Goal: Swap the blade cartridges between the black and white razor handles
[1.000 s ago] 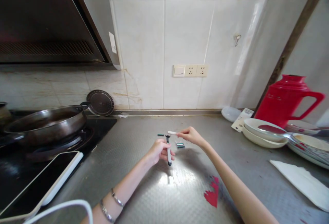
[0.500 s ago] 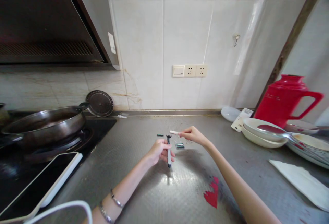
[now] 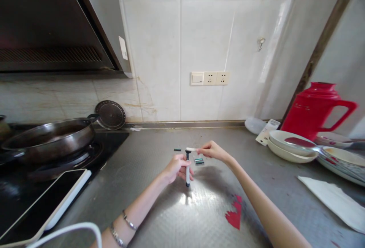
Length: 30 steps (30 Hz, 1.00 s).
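Head view: the narrow white strip (image 3: 191, 149) has shifted left and nearer over the last half second; it now lies across the far end of the slim grey-and-black handle (image 3: 188, 174), where it stood just beyond that end; actual contact cannot be confirmed at this size; in my judgement the two held pieces are being brought together, with alignment the point to watch. The left grip (image 3: 176, 167) is closed, holding the handle with its butt pointing near; the right grip (image 3: 211, 151) is narrow, pinching the strip's right end.

Surface: both pieces are over the middle of the grey metal tabletop (image 3: 154, 217); a small dark-green bar (image 3: 177, 149) lies left of the handle's far end; small green-and-silver bars (image 3: 199, 161) lie to its right; a ragged red patch (image 3: 234, 215) marks the near right; folded white paper (image 3: 333, 202) lies farther right.

Room: a steel pan (image 3: 71, 141) stands on the black glass hob (image 3: 116, 141) at left, below a dark range hood (image 3: 42, 20); a red plastic jug (image 3: 310, 113) stands far right behind stacked cream bowls (image 3: 288, 159); white wall tiles (image 3: 156, 31), stained at left, carry a cream switch-and-socket plate (image 3: 210, 78).
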{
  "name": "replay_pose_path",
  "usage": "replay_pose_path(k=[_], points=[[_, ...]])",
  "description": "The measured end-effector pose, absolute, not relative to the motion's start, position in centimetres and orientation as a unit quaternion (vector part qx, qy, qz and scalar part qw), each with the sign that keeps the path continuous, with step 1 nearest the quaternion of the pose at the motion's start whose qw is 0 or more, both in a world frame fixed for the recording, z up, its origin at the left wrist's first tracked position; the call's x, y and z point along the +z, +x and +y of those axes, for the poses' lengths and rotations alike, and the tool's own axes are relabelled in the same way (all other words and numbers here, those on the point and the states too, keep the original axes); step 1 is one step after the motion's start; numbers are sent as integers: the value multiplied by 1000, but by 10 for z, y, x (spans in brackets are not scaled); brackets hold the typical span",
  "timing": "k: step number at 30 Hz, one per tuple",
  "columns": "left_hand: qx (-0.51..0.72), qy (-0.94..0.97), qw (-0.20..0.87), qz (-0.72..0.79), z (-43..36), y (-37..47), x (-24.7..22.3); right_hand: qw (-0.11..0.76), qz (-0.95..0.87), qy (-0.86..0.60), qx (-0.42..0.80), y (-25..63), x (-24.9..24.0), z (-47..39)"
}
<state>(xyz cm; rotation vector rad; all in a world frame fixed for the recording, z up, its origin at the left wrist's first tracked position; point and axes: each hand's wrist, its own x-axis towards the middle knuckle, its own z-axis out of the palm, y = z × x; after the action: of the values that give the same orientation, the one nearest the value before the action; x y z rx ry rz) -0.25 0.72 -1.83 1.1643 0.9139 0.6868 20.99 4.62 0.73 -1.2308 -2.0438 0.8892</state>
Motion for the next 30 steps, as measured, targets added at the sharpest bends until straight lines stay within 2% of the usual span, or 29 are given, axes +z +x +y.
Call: replay_pose_path(k=[4, 8, 13, 19, 24, 30], points=[[302, 523, 686, 405, 7, -1, -19, 310, -759, -470, 328, 208, 8, 46], [298, 526, 682, 411, 8, -1, -22, 289, -774, -444, 348, 205, 6, 47], [301, 547, 672, 399, 7, -3, -19, 316, -749, -489, 316, 214, 8, 48], [387, 633, 570, 352, 8, -6, -9, 310, -747, -403, 429, 222, 35, 32], [421, 684, 495, 333, 14, -12, -5, 299, -782, -388, 385, 211, 53, 16], [416, 695, 480, 336, 15, -14, -2, 249, -814, -371, 372, 206, 62, 8]])
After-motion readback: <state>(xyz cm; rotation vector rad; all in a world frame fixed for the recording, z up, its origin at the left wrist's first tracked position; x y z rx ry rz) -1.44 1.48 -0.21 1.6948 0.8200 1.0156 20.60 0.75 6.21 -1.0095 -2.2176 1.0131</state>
